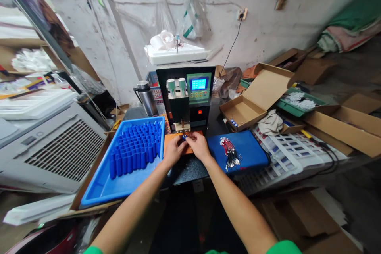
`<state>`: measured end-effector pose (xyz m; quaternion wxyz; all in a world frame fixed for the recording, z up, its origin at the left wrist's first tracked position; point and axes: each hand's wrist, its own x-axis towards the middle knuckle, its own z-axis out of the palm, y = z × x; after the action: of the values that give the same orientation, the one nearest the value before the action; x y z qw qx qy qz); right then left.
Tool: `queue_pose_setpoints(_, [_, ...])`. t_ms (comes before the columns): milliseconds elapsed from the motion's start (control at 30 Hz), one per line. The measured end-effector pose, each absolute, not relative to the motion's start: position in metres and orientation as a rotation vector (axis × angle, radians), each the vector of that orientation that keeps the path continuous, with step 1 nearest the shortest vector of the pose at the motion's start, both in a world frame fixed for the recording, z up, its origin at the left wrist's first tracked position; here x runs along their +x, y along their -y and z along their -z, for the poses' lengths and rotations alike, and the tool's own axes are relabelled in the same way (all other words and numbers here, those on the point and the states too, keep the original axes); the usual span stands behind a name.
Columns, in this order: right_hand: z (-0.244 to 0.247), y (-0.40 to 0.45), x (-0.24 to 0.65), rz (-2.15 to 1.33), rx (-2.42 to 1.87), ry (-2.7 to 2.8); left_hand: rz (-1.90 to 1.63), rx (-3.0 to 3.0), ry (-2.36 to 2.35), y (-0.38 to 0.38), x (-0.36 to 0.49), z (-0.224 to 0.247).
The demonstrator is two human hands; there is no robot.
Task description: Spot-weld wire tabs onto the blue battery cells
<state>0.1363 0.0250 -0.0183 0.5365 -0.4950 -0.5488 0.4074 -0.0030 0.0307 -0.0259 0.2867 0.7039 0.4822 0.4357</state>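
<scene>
Under the copper electrode tips (183, 124) of a black spot welder (180, 107), my two hands meet over an orange block (170, 141). My left hand (174, 149) is closed on a small blue battery cell (184, 137), of which only a bit shows between the fingers. Close against it from the other side, my right hand (199, 145) pinches with its fingertips; what they grip is too small to make out. To the left, a blue tray (101, 188) bears rows of upright blue cells (133, 147). Red and black wire leads (230, 151) with white connectors lie bundled on a blue pad (253, 149).
Behind the tray stands a steel flask (147, 97). White foam (175, 54) rests on top of the welder, whose screen (199, 84) is lit. An open cardboard box (248, 105) and a green tray (297, 101) of white parts are at the right.
</scene>
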Motion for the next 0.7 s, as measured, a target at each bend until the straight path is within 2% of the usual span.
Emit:
queue_pose_setpoints(267, [0.009,-0.006,0.133,-0.616,-1.332,1.54,-1.161,1.943,-1.333,-0.026,-0.004,0.022])
queue_pose_setpoints(433, [0.006,-0.007,0.137,-0.544,-1.368,1.526,-1.141,2.012,-1.308,-0.026,-0.001,0.021])
queue_pose_setpoints(600, [0.004,-0.043,0.195,-0.631,-1.303,1.287,-0.991,2.172,-1.314,-0.03,-0.002,0.021])
queue_pose_setpoints(700, [-0.004,-0.076,0.257,-0.532,-1.337,1.197,-0.908,2.297,-1.307,-0.033,-0.003,0.02])
